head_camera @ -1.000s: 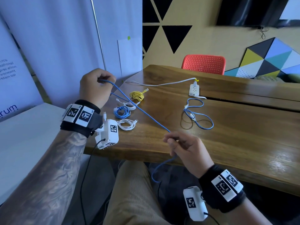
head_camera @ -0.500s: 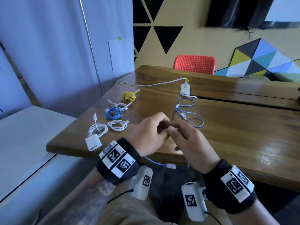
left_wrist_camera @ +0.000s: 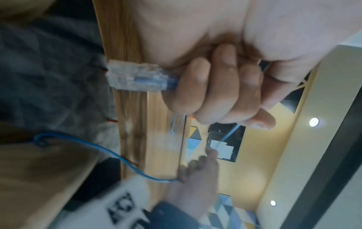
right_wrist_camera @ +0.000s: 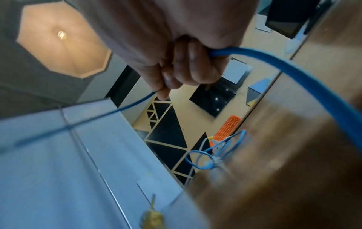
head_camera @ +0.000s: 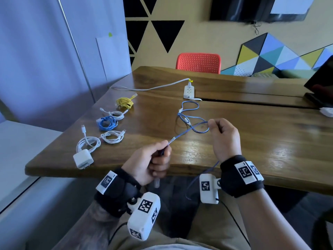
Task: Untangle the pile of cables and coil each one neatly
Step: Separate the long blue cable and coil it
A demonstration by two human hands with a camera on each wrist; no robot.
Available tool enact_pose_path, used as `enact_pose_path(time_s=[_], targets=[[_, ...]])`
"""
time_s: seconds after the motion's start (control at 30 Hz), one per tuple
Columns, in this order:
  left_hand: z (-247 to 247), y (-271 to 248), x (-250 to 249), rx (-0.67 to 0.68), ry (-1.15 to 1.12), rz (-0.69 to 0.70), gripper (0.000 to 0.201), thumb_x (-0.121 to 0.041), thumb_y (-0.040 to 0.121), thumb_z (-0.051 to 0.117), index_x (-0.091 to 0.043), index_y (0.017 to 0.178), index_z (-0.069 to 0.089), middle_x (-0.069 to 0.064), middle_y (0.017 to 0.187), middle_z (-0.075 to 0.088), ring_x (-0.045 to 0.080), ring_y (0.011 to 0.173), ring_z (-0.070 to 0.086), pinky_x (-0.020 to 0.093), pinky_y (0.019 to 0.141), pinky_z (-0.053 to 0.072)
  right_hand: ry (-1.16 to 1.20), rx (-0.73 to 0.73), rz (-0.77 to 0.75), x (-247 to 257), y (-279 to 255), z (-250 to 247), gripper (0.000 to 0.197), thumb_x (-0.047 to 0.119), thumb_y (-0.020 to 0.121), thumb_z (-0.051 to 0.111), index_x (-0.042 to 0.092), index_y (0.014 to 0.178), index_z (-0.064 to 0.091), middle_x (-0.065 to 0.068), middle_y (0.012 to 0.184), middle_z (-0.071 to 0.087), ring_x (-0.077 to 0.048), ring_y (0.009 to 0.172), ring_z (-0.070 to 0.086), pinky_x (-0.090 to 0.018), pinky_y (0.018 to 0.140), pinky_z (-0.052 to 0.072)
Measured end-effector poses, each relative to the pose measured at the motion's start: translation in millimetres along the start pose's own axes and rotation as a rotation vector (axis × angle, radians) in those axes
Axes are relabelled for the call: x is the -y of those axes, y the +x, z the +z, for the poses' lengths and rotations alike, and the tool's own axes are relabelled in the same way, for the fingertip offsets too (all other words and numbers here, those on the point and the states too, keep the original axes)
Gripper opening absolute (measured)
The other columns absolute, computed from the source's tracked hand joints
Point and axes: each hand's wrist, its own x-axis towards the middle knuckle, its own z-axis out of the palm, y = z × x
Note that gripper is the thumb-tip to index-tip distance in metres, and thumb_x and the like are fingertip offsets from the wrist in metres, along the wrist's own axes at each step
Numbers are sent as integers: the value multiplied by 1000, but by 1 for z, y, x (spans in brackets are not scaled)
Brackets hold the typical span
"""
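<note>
A thin blue network cable point(head_camera: 185, 132) stretches between my two hands above the near edge of the wooden table point(head_camera: 234, 141). My left hand point(head_camera: 155, 161) grips its end in a fist; the clear plug point(left_wrist_camera: 133, 76) sticks out below the fist. My right hand point(head_camera: 219, 130) pinches the same cable point(right_wrist_camera: 293, 74) further along, and the slack hangs below the table edge. A second loose blue cable point(head_camera: 191, 114) lies tangled on the table beyond my hands. Coiled at the left lie a yellow cable point(head_camera: 124, 103), a blue one point(head_camera: 106, 123) and white ones point(head_camera: 112, 137).
A white charger block point(head_camera: 83, 158) with its coiled cord sits near the table's left corner. A white power strip point(head_camera: 189, 91) with a grey lead lies at mid-table. An orange chair point(head_camera: 198, 63) stands behind the table. A dark device point(head_camera: 319, 87) is at the far right.
My hands met in front of me half a second ago and have since drawn apart, the right hand rising to the right, pulling a length of blue cable taut between them.
</note>
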Motion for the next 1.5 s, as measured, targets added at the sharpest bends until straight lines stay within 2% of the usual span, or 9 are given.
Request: enact_pose_path(time_s=[0.13,0.37,0.6,0.83,1.0,1.1,1.2,1.3,1.5], targets=[[10,-1,-20,101,-229,189,25,-19,88,36,-13,78,58,-6,59,20,9,49,15,23,44,16,-303,177,-59,-22,-31,9,18,33,98,60,25,83,65,3,66,61,-25,66,54,-34,60,43],[6,36,-9,-167,-106,426,28,-7,102,31,-9,92,57,-1,69,45,12,58,41,28,67,41,-337,690,-376,2,-113,16,28,42,101,48,22,83,51,4,68,54,-18,64,42,-37,60,42],[2,39,33,-156,343,353,16,-9,95,48,-1,92,62,9,73,59,16,64,57,27,64,47,-425,533,-448,29,-75,-22,10,35,91,64,27,87,65,13,65,50,-11,61,44,-35,56,43],[14,23,42,-97,486,219,34,-25,88,45,-3,73,67,8,52,44,17,45,36,26,45,28,-329,370,-357,21,-56,-27,11,30,85,79,34,93,74,13,78,58,-9,71,55,-30,61,46],[12,7,30,12,182,26,33,-28,83,45,-7,70,67,-2,49,31,12,42,24,29,48,16,-94,326,-224,3,-65,-5,12,23,94,73,28,102,80,19,90,71,-3,83,65,-22,73,50],[8,2,18,4,-195,194,31,-21,83,40,-7,76,66,-3,57,33,9,46,28,25,48,27,-74,466,-100,-9,-84,12,17,20,98,65,22,109,79,36,73,65,9,74,62,-14,72,43],[-4,5,11,-119,-317,358,29,-12,94,36,-5,93,64,-2,67,39,11,57,36,25,62,35,-173,696,-80,-20,-111,23,18,31,101,59,27,109,75,28,69,65,5,66,57,-19,68,47],[-15,13,21,-296,-272,446,30,-4,103,28,-5,97,58,0,70,49,12,61,46,25,66,40,-295,842,-145,-12,-121,18,19,42,100,54,28,102,66,8,80,67,-7,74,57,-38,77,54],[-17,18,52,-322,164,431,22,0,104,35,2,102,58,5,74,59,18,69,58,26,69,52,-367,674,-330,27,-100,-8,21,32,96,62,18,82,66,4,59,49,-13,57,44,-34,55,40]])
